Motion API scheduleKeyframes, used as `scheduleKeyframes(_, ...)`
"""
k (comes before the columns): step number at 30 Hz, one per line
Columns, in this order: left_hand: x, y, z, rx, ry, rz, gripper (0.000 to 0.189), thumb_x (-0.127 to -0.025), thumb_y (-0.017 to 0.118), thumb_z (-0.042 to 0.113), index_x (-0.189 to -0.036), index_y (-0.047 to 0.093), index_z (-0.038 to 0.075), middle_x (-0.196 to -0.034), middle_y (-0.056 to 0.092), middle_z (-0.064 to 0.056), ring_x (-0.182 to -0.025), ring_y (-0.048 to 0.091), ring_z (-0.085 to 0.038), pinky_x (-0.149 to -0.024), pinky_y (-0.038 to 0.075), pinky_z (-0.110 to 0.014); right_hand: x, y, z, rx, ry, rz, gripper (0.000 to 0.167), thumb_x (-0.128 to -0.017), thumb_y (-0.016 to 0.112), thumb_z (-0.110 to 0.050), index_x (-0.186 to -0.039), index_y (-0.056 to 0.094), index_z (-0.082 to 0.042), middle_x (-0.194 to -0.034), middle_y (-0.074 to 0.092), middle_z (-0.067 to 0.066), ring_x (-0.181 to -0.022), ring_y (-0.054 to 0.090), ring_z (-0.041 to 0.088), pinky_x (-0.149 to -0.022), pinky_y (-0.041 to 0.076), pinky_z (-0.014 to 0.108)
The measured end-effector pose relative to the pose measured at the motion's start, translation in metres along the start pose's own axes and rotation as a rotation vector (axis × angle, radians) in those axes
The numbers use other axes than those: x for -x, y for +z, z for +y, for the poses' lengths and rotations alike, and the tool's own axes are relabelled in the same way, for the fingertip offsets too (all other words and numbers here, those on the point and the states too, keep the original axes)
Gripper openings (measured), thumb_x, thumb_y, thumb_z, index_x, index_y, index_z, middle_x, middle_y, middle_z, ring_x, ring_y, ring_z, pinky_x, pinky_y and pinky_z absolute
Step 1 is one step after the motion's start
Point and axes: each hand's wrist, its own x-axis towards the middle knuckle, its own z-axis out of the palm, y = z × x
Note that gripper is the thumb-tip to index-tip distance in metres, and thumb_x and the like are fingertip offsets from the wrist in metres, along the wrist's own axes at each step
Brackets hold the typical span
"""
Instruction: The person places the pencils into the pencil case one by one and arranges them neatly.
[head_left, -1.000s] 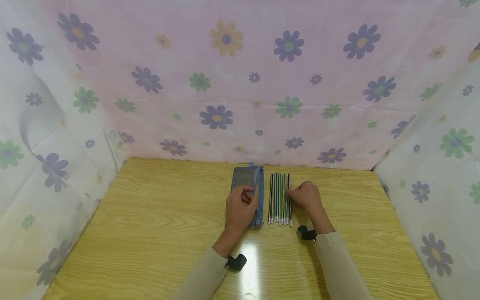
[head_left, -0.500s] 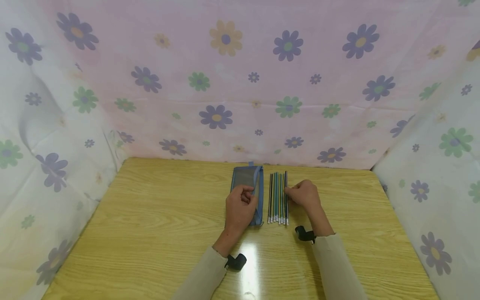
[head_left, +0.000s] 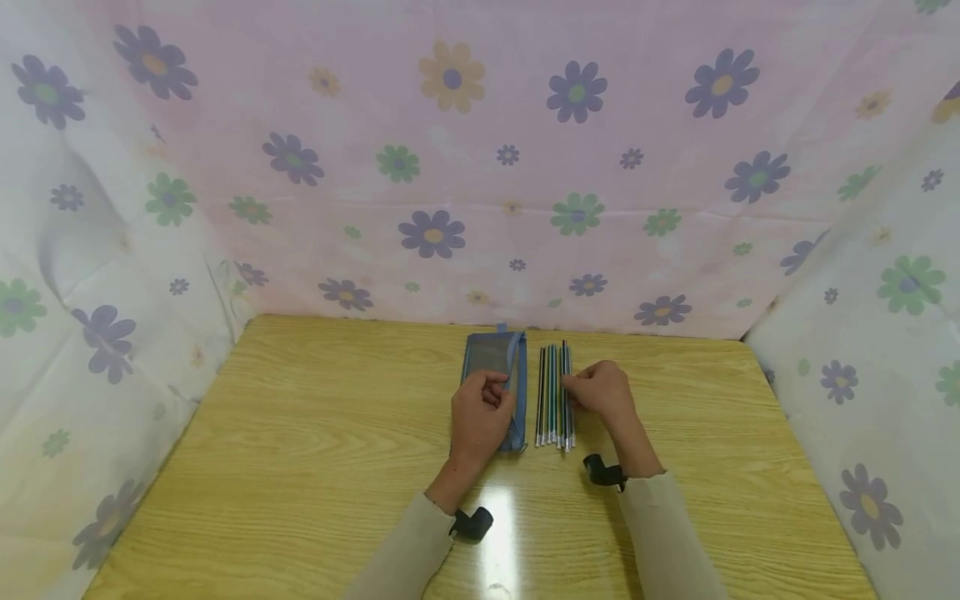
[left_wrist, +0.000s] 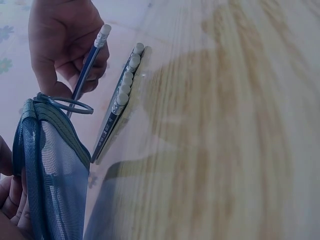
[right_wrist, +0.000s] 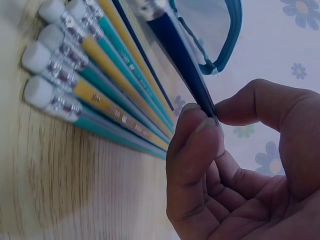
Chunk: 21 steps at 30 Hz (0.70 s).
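Note:
My left hand point(head_left: 482, 421) grips the blue mesh zip pencil case point(head_left: 489, 354), which lies along the table with its open side to the right. In the left wrist view the case's mesh wall point(left_wrist: 65, 180) stands up, and fingers point(left_wrist: 14, 197) curl at its edge. My right hand point(head_left: 606, 387) pinches a dark blue pencil point(right_wrist: 181, 55) between thumb and fingertips. That pencil is raised above a row of pencils point(right_wrist: 112, 107) in teal, yellow and dark colours, all with white erasers towards me. The row lies just right of the case.
The wood-grain table point(head_left: 315, 467) spreads out on both sides. A flowered cloth point(head_left: 517, 183) hangs along its back edge and at both sides. A ring point(left_wrist: 75, 106) hangs from the case's near end.
My right hand has lifted the dark pencil from the row's right end and carried it left over the other pencils. My left hand and the pencil case have stayed put.

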Motion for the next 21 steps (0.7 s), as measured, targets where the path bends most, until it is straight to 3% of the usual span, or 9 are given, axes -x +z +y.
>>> scheduleKeyframes(3,0.0,0.0,0.0,-0.003,-0.003,0.0,0.018,-0.092,0.067,-0.001,-0.108,0.074,-0.002,-0.086,0.065,-0.003,-0.063,0.061,-0.011,-0.057,0.054,-0.026,0.001,0.003,-0.001,-0.033,0.001,0.004,0.031,-0.095,0.073,-0.023,-0.086,0.08,0.006,-0.07,0.075,0.014,-0.068,0.077,0.029,-0.067,0.064,0.041)
scheduleKeyframes(10,0.0,0.001,0.0,-0.002,-0.002,0.003,0.018,-0.092,0.067,-0.001,-0.109,0.074,-0.002,-0.086,0.065,-0.003,-0.064,0.062,-0.012,-0.058,0.055,-0.027,0.002,0.009,-0.004,-0.06,-0.028,0.008,0.033,-0.092,0.07,-0.017,-0.063,0.071,-0.001,-0.057,0.067,0.008,-0.059,0.07,0.028,-0.061,0.056,0.034)
scheduleKeyframes(17,0.0,0.0,0.002,0.002,0.009,0.008,0.018,-0.092,0.067,-0.001,-0.109,0.074,-0.001,-0.086,0.065,-0.003,-0.064,0.061,-0.011,-0.058,0.055,-0.027,0.003,0.013,-0.01,-0.084,-0.044,-0.002,0.03,-0.093,0.071,-0.016,-0.072,0.075,0.004,-0.062,0.07,0.01,-0.06,0.072,0.025,-0.06,0.06,0.033)
scheduleKeyframes(21,0.0,0.0,0.002,0.0,0.009,0.009,0.018,-0.092,0.068,-0.002,-0.109,0.074,-0.001,-0.086,0.065,-0.003,-0.065,0.062,-0.011,-0.058,0.055,-0.027,0.003,0.015,-0.015,-0.058,-0.057,-0.002,0.03,-0.095,0.07,-0.017,-0.072,0.074,0.002,-0.064,0.072,0.012,-0.062,0.073,0.032,-0.061,0.059,0.035)
